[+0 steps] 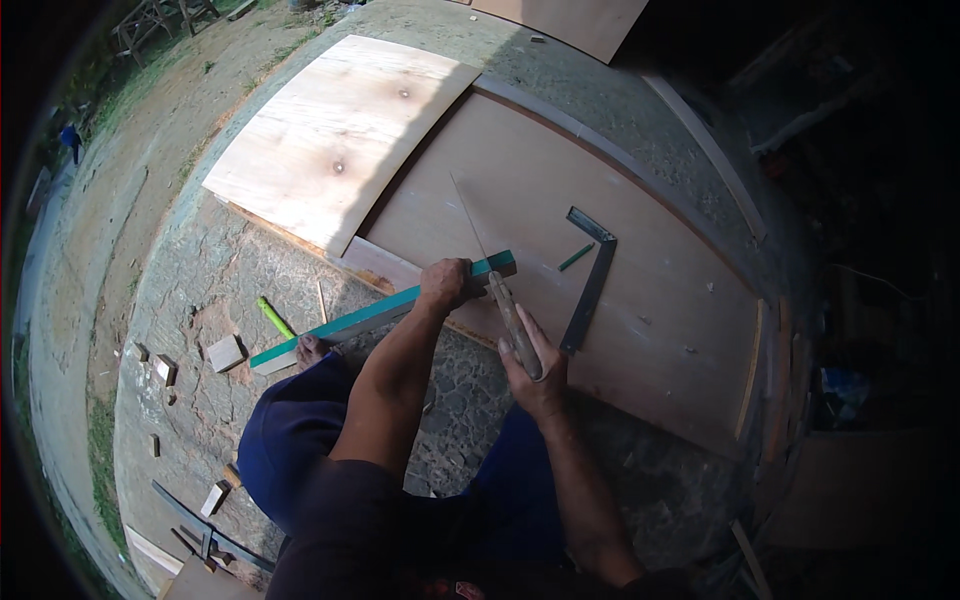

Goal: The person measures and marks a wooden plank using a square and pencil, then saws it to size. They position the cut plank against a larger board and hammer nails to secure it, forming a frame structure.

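The left hand (445, 283) had its grip wrapped over a long wooden bar (360, 320) with a teal face, close to the bar's upper right end. That end reached over the edge of a broad brown panel (490, 160); the other end slanted down to the left, where the person's foot (312, 351) pressed near it. The right hand (537, 370) gripped the wooden handle of a saw (508, 308), its thin blade pointing away across the bar near the left hand; whether the teeth touched the wood, I couldn't tell. Right of the saw, a dark metal square (590, 295) and a green pencil (576, 257) lay on the panel. A sunlit plywood sheet (330, 130) covered the panel's far left part, and a small wood block (226, 353) sat on the ground beside the bar's lower end.
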Demonstrator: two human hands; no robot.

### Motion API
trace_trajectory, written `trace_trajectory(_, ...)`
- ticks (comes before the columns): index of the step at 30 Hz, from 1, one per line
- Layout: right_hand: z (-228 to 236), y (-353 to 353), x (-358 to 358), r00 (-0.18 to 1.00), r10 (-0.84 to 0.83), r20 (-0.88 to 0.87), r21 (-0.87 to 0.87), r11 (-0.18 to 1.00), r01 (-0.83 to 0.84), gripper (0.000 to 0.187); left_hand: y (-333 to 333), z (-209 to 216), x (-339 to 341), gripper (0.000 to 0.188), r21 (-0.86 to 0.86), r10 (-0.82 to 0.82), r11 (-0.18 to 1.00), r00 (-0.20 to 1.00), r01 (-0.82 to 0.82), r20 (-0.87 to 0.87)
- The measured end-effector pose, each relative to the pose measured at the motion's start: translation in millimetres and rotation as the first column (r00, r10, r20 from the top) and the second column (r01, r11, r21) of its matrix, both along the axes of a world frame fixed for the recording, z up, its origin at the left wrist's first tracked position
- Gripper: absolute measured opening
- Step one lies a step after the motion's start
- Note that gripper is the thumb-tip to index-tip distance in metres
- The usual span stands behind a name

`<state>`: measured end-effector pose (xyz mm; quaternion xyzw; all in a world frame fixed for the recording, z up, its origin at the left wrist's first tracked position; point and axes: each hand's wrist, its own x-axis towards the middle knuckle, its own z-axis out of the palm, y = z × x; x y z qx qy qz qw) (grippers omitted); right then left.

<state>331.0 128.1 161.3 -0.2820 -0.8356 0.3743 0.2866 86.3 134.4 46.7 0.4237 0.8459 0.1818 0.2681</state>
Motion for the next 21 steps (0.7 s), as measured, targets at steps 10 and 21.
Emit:
trace_trajectory(10,34,-71,129,0.989,0.027,0.148,0.043,0.999,-0.033,0.053,-5,-3,4,0.047,0.011,-0.008,1.0,1.0,0.008,-0.005)
trace_trajectory(21,34,-93,176,0.97,-0.034,0.24,-0.136,0.988,0.068,0.057,-7,-9,-5,0.046,0.017,-0.029,0.999,0.999,0.028,0.023)
